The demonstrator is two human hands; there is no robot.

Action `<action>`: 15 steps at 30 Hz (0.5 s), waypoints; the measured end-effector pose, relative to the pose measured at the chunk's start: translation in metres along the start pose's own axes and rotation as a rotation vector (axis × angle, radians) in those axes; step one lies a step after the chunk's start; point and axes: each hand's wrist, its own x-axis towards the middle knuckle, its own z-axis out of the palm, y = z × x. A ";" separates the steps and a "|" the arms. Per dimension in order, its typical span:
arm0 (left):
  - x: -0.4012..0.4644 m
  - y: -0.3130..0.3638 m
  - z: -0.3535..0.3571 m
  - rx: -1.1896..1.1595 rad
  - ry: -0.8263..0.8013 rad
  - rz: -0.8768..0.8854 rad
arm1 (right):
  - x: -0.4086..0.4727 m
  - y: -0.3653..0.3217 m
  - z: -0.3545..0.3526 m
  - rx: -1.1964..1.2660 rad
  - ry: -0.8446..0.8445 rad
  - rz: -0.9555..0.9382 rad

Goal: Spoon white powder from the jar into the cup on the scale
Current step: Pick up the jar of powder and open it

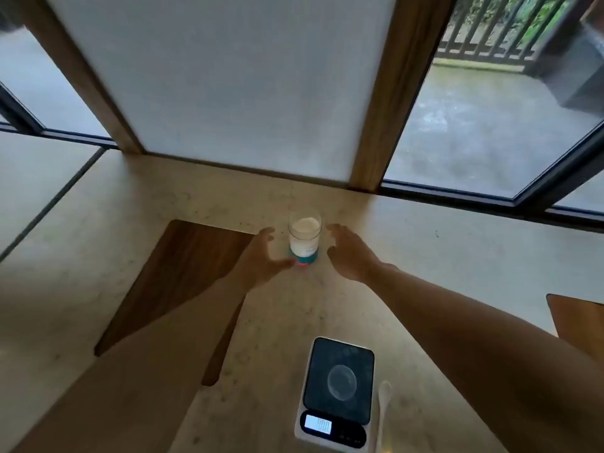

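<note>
- Jar (304,237) of white powder: upright on the pale speckled counter (425,256), just above the middle of the frame; clear wall, no lid visible, powder filling most of it, teal band at the base with a red spot below.
- Left hand (261,261): left of the jar, fingers spread wide, palm turned toward the jar; thumb tip close to the jar's base, contact not determinable; nothing held.
- Right hand (351,253): right of the jar, fingers spread wide and slightly curled, a clear gap to the jar wall; nothing held.
- Both bare forearms: entering from the lower edge and lower right of the frame, converging on the jar.
- Scale (336,392): flat on the counter at lower centre of the frame, well apart from the jar; dark weighing plate, lit display at its lower end, digits unreadable.
- Cup (342,382): clear, seen from above as a faint round rim at the middle of the weighing plate; contents not determinable.
- Spoon (382,407): white, lying on the counter just beside the right edge of the scale, bowl toward the top of the frame.
- Wooden inlay (183,273): dark panel set in the counter, left of the left hand.
- Windows (483,119): upper right and upper left of the frame.
</note>
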 end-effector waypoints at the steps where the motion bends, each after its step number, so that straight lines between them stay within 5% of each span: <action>1: 0.003 0.000 0.004 -0.026 0.027 0.015 | 0.003 0.002 0.001 0.011 0.010 0.025; 15: 0.064 0.008 0.058 -0.346 0.166 0.067 | 0.053 0.026 0.041 0.192 0.069 0.013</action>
